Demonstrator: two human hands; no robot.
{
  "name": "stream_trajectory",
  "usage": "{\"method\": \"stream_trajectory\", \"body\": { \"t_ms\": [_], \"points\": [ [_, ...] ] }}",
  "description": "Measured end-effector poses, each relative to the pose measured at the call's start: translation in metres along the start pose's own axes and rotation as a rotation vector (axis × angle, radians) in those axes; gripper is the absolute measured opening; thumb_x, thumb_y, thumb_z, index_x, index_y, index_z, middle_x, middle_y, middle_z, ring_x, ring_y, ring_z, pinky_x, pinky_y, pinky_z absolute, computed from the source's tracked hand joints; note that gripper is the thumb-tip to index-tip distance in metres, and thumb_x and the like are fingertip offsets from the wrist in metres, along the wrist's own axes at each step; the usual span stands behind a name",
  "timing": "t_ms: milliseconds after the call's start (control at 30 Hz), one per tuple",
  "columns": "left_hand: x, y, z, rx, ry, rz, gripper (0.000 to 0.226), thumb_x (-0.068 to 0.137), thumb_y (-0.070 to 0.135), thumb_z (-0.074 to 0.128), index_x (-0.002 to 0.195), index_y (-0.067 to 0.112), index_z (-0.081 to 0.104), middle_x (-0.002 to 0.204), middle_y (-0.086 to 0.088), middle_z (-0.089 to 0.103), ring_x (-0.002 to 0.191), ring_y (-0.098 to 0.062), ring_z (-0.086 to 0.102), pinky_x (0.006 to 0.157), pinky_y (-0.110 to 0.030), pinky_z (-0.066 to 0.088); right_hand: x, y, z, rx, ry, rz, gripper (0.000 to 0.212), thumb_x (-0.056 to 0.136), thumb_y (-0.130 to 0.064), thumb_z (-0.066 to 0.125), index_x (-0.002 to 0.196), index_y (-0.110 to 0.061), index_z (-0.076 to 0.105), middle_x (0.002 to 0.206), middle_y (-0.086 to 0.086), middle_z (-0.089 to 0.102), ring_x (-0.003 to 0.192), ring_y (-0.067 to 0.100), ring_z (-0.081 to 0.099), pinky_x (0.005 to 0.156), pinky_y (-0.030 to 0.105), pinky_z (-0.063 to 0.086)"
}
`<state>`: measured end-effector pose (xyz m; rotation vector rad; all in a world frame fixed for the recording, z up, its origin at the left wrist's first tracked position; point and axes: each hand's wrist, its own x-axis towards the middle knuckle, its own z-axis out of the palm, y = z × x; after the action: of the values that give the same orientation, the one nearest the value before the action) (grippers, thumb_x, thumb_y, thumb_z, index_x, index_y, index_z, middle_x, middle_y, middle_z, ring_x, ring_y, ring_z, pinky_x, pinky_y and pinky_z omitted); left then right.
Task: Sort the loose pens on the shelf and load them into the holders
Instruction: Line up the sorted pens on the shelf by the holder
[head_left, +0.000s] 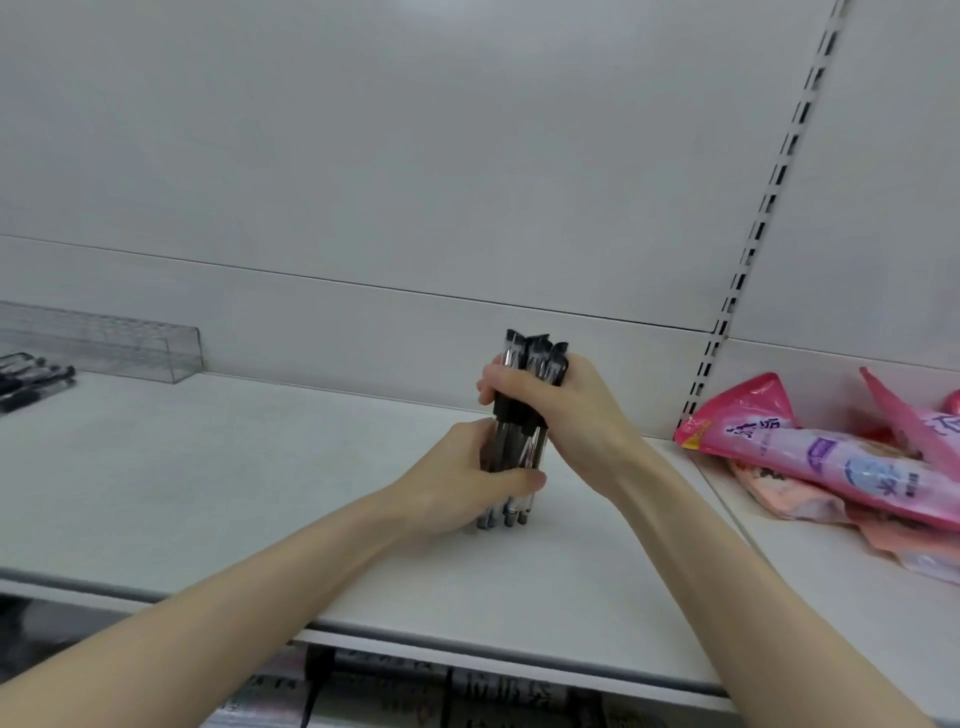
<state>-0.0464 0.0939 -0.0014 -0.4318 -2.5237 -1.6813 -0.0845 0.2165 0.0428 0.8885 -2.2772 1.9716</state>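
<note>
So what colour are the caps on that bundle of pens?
Black, over see-through barrels; the head view shows the bundle of pens best.

The bundle of clear-barrelled, black-capped pens (519, 441) is covered near its caps by the right hand (556, 405) and lower down by the left hand (462, 483), so the pens cannot be counted. The left fingers lie hidden behind it. The clear plastic trough-shaped holder (104, 345) and the loose black pens (31, 382) before it run off the left edge. The glossy pink plastic packets (831, 457) are cut by the right edge, their print unreadable. Under the white shelf (208, 493), dark printed packs (415, 686), perhaps rolled bags, are blurred and cropped.
</note>
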Motion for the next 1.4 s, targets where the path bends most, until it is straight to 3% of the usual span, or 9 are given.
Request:
{"method": "stream_trajectory", "body": {
  "t_ms": [100, 333, 500, 767, 867, 1000, 1167, 1300, 1400],
  "points": [
    [-0.016, 0.003, -0.005, -0.091, 0.066, 0.008, 0.014, 0.088, 0.010, 0.058, 0.094, -0.001, 0.051, 0.069, -0.004, 0.057, 0.064, -0.014, 0.066, 0.060, -0.025, 0.046, 0.002, -0.007, 0.010, 0.078, 0.007, -0.031, 0.022, 0.089, -0.026, 0.063, 0.072, -0.013, 0.066, 0.076, 0.003, 0.066, 0.078, 0.030, 0.060, 0.072, 0.041, 0.048],
    [-0.071, -0.016, -0.056, -0.195, 0.337, 0.095, 0.042, 0.089, 0.036, 0.060, 0.091, -0.003, 0.047, 0.060, -0.006, 0.046, 0.047, -0.017, 0.042, 0.045, -0.025, 0.036, 0.013, -0.019, 0.086, 0.142, -0.134, -0.066, 0.027, 0.089, -0.027, 0.062, 0.075, -0.004, 0.067, 0.069, 0.005, 0.063, 0.064, 0.014, 0.058, 0.058, 0.021, 0.045],
    [-0.124, -0.038, -0.121, -0.215, 0.466, 0.036, 0.032, 0.094, 0.024, 0.051, 0.095, -0.007, 0.044, 0.065, -0.009, 0.040, 0.044, -0.015, 0.036, 0.039, -0.023, 0.028, 0.024, -0.027, 0.180, 0.264, -0.197, -0.062, 0.026, 0.086, -0.022, 0.066, 0.086, 0.005, 0.065, 0.067, -0.008, 0.066, 0.064, 0.003, 0.062, 0.058, 0.013, 0.047],
    [-0.235, -0.092, -0.259, 0.025, 0.563, -0.053, 0.033, 0.080, 0.057, 0.051, 0.087, 0.026, 0.042, 0.059, 0.009, 0.047, 0.047, -0.008, 0.040, 0.051, -0.028, 0.031, 0.028, -0.036, 0.367, 0.346, -0.143, -0.034, 0.026, 0.083, -0.021, 0.071, 0.086, 0.004, 0.065, 0.077, 0.009, 0.069, 0.071, 0.012, 0.065, 0.069, 0.024, 0.053],
    [-0.255, -0.107, -0.301, 0.097, 0.565, -0.038, 0.040, 0.081, 0.059, 0.045, 0.099, 0.024, 0.039, 0.064, 0.010, 0.050, 0.050, -0.006, 0.044, 0.055, -0.028, 0.034, 0.040, -0.039, 0.414, 0.345, -0.076, -0.003, 0.021, 0.083, -0.022, 0.071, 0.084, -0.002, 0.063, 0.077, 0.011, 0.066, 0.072, 0.020, 0.063, 0.072, 0.034, 0.053],
    [-0.254, -0.116, -0.352, 0.218, 0.539, 0.019, 0.016, 0.097, 0.042, 0.036, 0.097, 0.027, 0.039, 0.062, 0.008, 0.051, 0.054, -0.008, 0.049, 0.057, -0.034, 0.042, 0.070, -0.043, 0.451, 0.268, -0.011, -0.031, 0.032, 0.084, -0.025, 0.070, 0.080, 0.004, 0.058, 0.071, 0.008, 0.057, 0.065, 0.014, 0.054, 0.064, 0.025, 0.045],
    [-0.229, -0.129, -0.413, 0.352, 0.401, 0.115, 0.027, 0.102, 0.032, 0.029, 0.125, 0.026, 0.042, 0.076, 0.012, 0.053, 0.067, 0.000, 0.052, 0.062, -0.016, 0.036, 0.119, -0.044, 0.479, 0.217, 0.094, -0.019, 0.034, 0.085, -0.035, 0.069, 0.091, -0.011, 0.046, 0.063, -0.009, 0.047, 0.051, 0.002, 0.048, 0.050, 0.012, 0.039],
    [-0.210, -0.150, -0.439, 0.363, 0.270, 0.126, 0.028, 0.102, 0.028, 0.031, 0.128, 0.025, 0.041, 0.085, 0.018, 0.052, 0.082, 0.003, 0.053, 0.075, -0.009, 0.037, 0.148, -0.029, 0.487, 0.044, 0.120, 0.000, 0.035, 0.089, -0.028, 0.065, 0.067, -0.013, 0.043, 0.055, -0.006, 0.040, 0.044, 0.004, 0.037, 0.043, 0.010, 0.032],
    [-0.197, -0.166, -0.452, 0.567, 0.172, 0.123, 0.019, 0.101, 0.035, 0.031, 0.110, 0.028, 0.046, 0.076, 0.016, 0.049, 0.077, -0.001, 0.048, 0.094, -0.032, 0.038, 0.161, -0.020, 0.488, -0.089, 0.092, 0.070, 0.031, 0.089, -0.030, 0.064, 0.073, -0.010, 0.048, 0.061, 0.001, 0.042, 0.046, 0.006, 0.038, 0.042, 0.011, 0.031]
  ]
}}
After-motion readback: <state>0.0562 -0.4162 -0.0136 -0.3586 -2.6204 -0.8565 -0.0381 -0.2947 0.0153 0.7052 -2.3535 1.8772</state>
